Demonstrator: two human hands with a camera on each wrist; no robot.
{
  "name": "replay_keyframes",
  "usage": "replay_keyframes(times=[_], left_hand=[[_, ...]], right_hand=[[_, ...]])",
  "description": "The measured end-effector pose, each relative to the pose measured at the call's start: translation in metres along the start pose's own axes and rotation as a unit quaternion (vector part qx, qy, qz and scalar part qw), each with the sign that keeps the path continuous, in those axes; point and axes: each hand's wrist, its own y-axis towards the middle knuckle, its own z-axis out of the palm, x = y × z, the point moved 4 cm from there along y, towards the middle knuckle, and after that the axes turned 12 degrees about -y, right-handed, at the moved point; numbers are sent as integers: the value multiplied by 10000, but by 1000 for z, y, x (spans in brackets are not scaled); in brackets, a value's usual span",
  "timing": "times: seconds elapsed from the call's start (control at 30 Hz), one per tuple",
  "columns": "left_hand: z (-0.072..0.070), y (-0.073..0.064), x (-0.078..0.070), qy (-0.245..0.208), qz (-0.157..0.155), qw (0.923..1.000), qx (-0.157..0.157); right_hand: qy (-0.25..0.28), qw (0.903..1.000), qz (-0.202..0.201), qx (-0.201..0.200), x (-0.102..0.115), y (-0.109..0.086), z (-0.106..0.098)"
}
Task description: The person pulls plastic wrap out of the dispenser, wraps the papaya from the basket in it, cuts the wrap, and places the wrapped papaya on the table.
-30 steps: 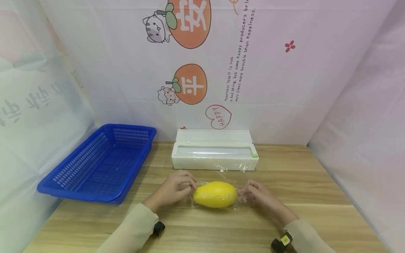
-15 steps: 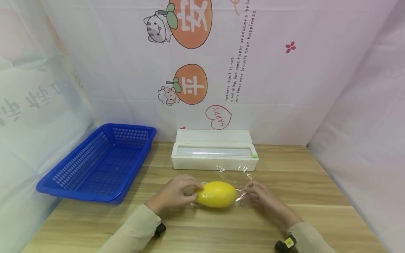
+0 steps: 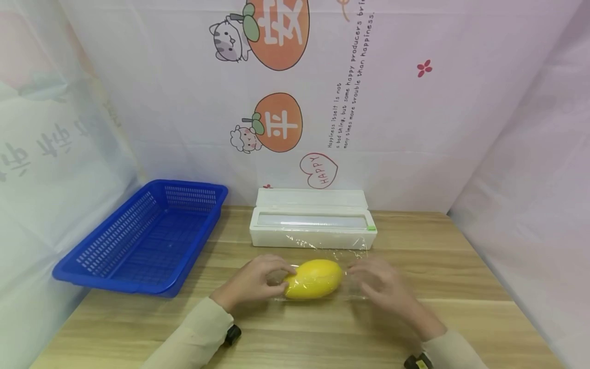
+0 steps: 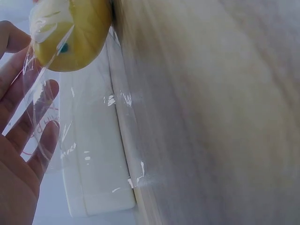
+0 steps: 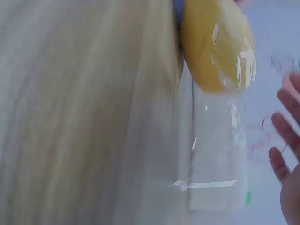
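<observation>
A smooth yellow papaya-shaped fruit (image 3: 315, 279) lies tilted in front of the white box, with clear plastic wrap (image 5: 213, 184) around it and trailing past its end. My left hand (image 3: 258, 277) pinches its narrow left end between thumb and fingers, through the film. In the left wrist view a small green spot shows on that end, and the film drapes over the fingers. My right hand (image 3: 384, 287), blurred, is just off the fruit's right end, over the loose film. The right wrist view shows its fingers (image 5: 282, 125) spread, apart from the fruit.
Behind the fruit stands a white cling film box (image 3: 313, 238), lid up, roll inside, film stretching from it toward the fruit. A blue plastic basket (image 3: 189, 266) sits at the left. Printed cloth (image 3: 392, 118) hangs behind and on both sides of the wooden table (image 3: 295, 338).
My left hand has moved right onto the fruit's end. My right hand has let go of the film and its fingers have spread. The fruit's right end has swung slightly upward.
</observation>
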Motion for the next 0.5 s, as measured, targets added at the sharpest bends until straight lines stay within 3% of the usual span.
replay_keyframes(times=[0.07,0.13,0.27,0.5], left_hand=[[0,0,0,-12,20,10000,-14],[-1,0,0,-26,47,10000,-16],[-1,1,0,-100,72,9999,42],[0,2,1,-97,-93,9997,202]], right_hand=[[-589,9939,-928,-132,12,3,4],[-815,9883,-1289,-64,18,6,9],[-972,9886,-1135,158,17,6,16],[-707,9928,-739,621,11,4,23]])
